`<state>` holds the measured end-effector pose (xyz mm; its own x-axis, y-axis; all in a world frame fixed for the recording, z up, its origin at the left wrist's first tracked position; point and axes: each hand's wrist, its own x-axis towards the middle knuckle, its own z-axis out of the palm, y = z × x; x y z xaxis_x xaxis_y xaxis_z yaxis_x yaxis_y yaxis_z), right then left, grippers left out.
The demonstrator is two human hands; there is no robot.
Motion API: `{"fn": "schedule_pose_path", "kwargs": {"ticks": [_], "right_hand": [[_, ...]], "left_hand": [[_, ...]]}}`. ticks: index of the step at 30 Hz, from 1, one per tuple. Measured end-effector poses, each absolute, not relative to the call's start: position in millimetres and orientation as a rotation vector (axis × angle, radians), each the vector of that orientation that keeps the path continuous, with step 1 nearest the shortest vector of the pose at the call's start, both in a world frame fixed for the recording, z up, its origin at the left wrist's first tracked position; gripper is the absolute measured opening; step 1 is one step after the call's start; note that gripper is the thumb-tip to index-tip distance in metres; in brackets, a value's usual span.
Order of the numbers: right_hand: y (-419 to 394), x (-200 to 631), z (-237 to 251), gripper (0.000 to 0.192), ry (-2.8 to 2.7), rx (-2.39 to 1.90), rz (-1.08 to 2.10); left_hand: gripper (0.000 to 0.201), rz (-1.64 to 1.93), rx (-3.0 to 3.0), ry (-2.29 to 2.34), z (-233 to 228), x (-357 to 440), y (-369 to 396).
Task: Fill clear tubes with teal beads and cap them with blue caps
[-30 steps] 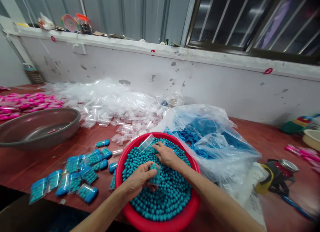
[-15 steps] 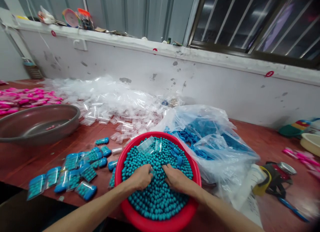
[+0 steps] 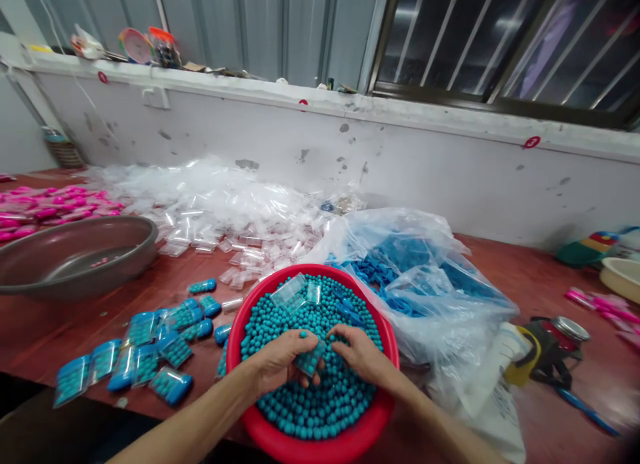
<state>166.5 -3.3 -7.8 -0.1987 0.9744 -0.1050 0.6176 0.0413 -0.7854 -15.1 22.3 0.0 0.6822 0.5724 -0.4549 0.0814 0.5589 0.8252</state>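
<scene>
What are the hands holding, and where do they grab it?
The left hand holds a small clear case of teal beads around its lower end; the right hand pinches its top.

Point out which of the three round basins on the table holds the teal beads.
The red plastic basin under both hands, heaped with teal beads. The grey metal basin at left is nearly bare; the cream basin sits at far right.

Even bright indoor light, wide-angle edge warping, soft corner blur.
</scene>
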Motion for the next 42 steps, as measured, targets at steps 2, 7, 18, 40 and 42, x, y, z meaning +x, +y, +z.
{"fn": "schedule_pose_path", "kwargs": {"ticks": [2, 7, 18, 40, 42], "right_hand": [[-9.6, 168.0, -6.7, 0.030, -2.012, -1.581, 0.789], [-22.2, 155.4, 6.9, 0.030, -1.947, -1.411, 0.833], [-9.2, 182.3, 9.4, 0.022, -1.995, -1.749, 0.668], [0.9, 160.3, 6.2, 0.030, -1.226, -1.112, 1.541], [-2.5, 159.2, 5.9, 0.027, -1.286, -1.082, 1.496]], "left_hand": [[0.039, 0.351, 0.913, 0.738, -2.8, -17.6, 19.2], [0.035, 0.428, 0.943, 0.667, -8.5, -19.6, 11.9], [0.031, 0.494, 0.851, 0.689, -10.1, -21.2, 11.9], [0.030, 0.552, 0.887, 0.754, -13.7, -14.6, 17.7], [0.033, 0.570, 0.891, 0.756, -14.1, -14.5, 17.8]]}}
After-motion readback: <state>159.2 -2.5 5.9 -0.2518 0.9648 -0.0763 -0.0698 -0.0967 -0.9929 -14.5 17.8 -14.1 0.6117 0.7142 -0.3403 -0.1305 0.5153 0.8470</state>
